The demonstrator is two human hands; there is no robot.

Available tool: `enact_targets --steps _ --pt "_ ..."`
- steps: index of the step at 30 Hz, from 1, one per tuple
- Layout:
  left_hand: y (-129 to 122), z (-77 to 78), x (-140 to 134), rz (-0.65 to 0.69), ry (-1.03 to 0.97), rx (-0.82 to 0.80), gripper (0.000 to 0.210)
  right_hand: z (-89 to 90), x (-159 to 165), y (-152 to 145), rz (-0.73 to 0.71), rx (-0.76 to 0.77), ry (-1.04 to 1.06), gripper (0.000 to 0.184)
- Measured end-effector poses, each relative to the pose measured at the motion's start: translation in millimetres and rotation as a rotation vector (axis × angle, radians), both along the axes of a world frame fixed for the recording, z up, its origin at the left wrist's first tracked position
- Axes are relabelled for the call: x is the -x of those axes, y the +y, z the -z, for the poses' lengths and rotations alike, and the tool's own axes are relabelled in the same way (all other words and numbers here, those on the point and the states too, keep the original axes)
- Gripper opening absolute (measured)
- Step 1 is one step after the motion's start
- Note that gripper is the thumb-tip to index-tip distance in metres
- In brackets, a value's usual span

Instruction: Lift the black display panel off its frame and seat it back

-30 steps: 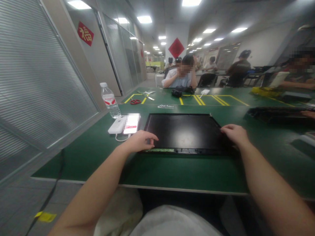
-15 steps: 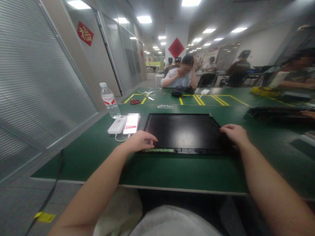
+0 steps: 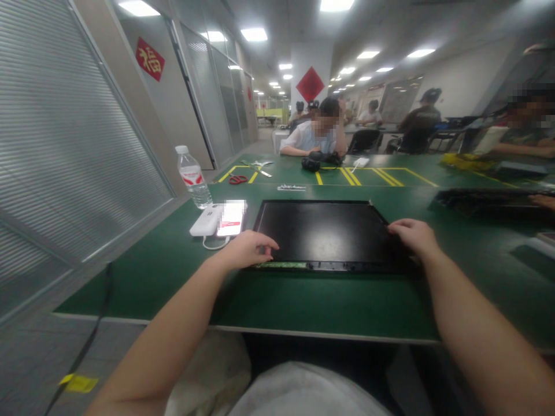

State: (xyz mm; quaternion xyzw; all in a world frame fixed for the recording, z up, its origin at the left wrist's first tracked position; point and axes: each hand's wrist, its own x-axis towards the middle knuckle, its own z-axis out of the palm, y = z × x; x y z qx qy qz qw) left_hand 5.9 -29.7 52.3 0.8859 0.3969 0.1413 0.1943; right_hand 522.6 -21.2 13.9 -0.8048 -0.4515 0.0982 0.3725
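A black flat screen panel [image 3: 323,231] lies face up on the green table, with a strip of green circuit board [image 3: 281,265] showing along its near edge. My left hand [image 3: 251,249] is curled over the panel's near left corner, thumb and fingers bent on its edge. On the other side, my right hand [image 3: 414,236] pinches the right edge of the panel; some of its fingers are hidden from view. Left of the panel lie a lit phone [image 3: 231,218] and a white power bank [image 3: 205,221], joined by a white cable.
A water bottle [image 3: 193,178] stands at the table's left edge. Red-handled scissors [image 3: 238,179], a camera-like black device [image 3: 318,161] and yellow tape lines lie farther back. A person [image 3: 314,133] sits across the table. At right, another person's hand [image 3: 544,200] is near a dark panel [image 3: 481,202].
My hands and the screen panel stay almost still; my left fingers shift very slightly. Across the table, the seated person has lowered one arm to the tabletop.
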Motion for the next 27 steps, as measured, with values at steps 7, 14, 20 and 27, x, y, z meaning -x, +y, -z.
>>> enact_targets --steps 7,14,20,27 --pt "0.7 2.0 1.5 0.007 -0.009 -0.007 0.033 -4.6 5.5 -2.2 0.003 0.035 0.022 0.016" --pt "-1.5 0.0 1.2 -0.014 -0.019 0.019 0.033 -2.4 5.5 -2.5 -0.007 -0.017 0.015 0.014" --pt "-2.7 -0.9 -0.7 -0.028 -0.029 0.07 0.031 -2.0 2.8 -1.7 -0.026 -0.018 -0.016 0.012" --pt "-3.0 -6.6 -1.5 -0.369 0.057 -0.146 0.027 -4.6 5.5 -3.1 0.007 0.002 0.014 0.01"
